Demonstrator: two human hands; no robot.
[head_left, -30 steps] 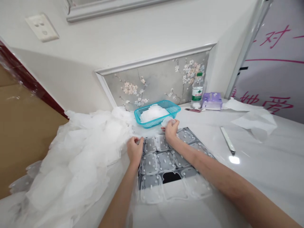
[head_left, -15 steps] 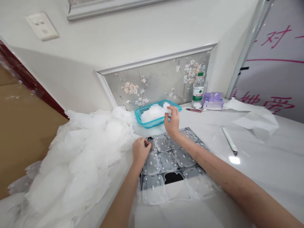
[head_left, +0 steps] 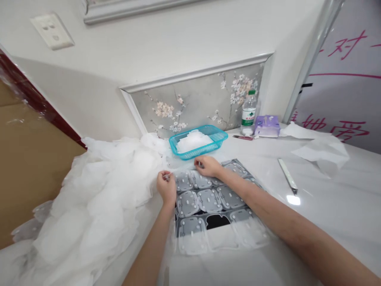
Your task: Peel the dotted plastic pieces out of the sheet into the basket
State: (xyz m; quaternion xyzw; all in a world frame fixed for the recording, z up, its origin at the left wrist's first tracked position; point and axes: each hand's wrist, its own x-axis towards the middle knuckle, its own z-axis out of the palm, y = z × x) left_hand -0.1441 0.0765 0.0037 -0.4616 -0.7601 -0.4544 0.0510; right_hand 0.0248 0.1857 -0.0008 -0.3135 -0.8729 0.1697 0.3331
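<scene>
At the top left corner of a dark sheet with rounded grey panels (head_left: 210, 200), my left hand (head_left: 167, 187) is closed, its fingertips pinched together. What lies in that pinch is too small to make out. My right hand (head_left: 207, 166) is over the sheet's upper edge, fingers curled and closed; anything in them is hidden. Clear film seems to lie between the two hands. Just behind my right hand, a blue plastic basket (head_left: 195, 153) holds a heap of white, soft-looking pieces (head_left: 194, 141). To the left of my left hand spreads a large pile of thin white translucent pieces (head_left: 110, 198).
A water bottle (head_left: 249, 111) with a green cap and a purple tissue pack (head_left: 267, 126) stand by the wall. Small red-handled snips (head_left: 243, 138) lie before them. At the right are a white utility knife (head_left: 287, 176) and crumpled white paper (head_left: 323, 149).
My right hand has come down from the basket to the sheet's upper edge; the white piece it held no longer shows. My left hand has moved left to the sheet's corner.
</scene>
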